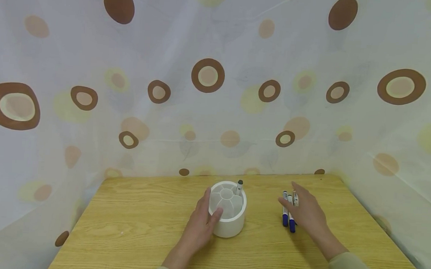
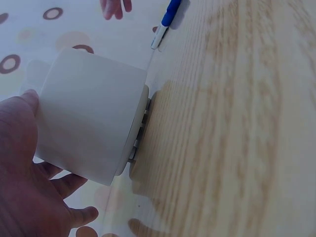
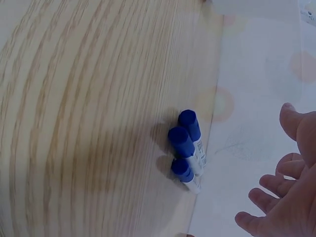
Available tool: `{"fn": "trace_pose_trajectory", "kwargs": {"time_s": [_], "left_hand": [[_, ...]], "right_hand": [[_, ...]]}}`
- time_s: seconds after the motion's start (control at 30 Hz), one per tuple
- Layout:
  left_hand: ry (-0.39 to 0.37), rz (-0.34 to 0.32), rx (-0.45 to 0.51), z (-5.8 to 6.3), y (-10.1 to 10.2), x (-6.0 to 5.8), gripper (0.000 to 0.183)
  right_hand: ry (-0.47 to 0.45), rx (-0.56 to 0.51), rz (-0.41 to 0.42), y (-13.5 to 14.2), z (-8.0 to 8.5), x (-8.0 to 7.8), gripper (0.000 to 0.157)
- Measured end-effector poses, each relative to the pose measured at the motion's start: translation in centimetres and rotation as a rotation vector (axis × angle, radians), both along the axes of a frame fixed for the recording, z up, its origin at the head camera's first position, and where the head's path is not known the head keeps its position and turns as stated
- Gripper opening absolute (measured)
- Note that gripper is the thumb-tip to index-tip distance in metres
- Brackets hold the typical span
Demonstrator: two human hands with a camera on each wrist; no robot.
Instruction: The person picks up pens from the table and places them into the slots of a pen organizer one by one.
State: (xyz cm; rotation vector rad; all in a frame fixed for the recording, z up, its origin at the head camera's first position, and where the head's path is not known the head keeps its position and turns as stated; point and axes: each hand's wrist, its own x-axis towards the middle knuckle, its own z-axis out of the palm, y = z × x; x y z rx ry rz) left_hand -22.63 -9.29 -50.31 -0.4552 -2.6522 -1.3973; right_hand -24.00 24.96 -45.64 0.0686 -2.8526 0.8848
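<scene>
My left hand grips a round white cup; my right hand, spread and empty, is by three white, blue-capped pens.

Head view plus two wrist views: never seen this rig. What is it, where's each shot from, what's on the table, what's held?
No machine here: a person works with two bare hands. The head picture comes from a camera worn on the head, looking forward and down. The other two come from cameras on the wrists, so the table looks tipped sideways in them.

The left hand grips a white divided pen holder, thumb at its rim. One marker stands in a compartment. Three blue-capped markers lie side by side on the table. The right hand is over by them, fingers spread, holding nothing.
</scene>
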Motion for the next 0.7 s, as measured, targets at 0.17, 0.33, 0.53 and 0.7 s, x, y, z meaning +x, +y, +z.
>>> {"fn": "trace_pose_trajectory", "kwargs": {"time_s": [0.17, 0.33, 0.53, 0.7], "left_hand": [[0.008, -0.002, 0.003, -0.1, 0.0, 0.0, 0.083], [0.003, 0.000, 0.003, -0.2, 0.0, 0.0, 0.083], [0.016, -0.003, 0.003, -0.2, 0.0, 0.0, 0.082], [0.019, -0.003, 0.016, -0.2, 0.0, 0.0, 0.081]], "right_hand": [[-0.018, 0.025, -0.008, 0.7, -0.2, -0.2, 0.092], [-0.019, 0.052, -0.012, 1.3, -0.6, -0.4, 0.092], [-0.027, 0.083, -0.026, 1.8, -0.9, -0.7, 0.092], [-0.068, 0.071, -0.033, 2.1, -0.8, -0.7, 0.094]]}}
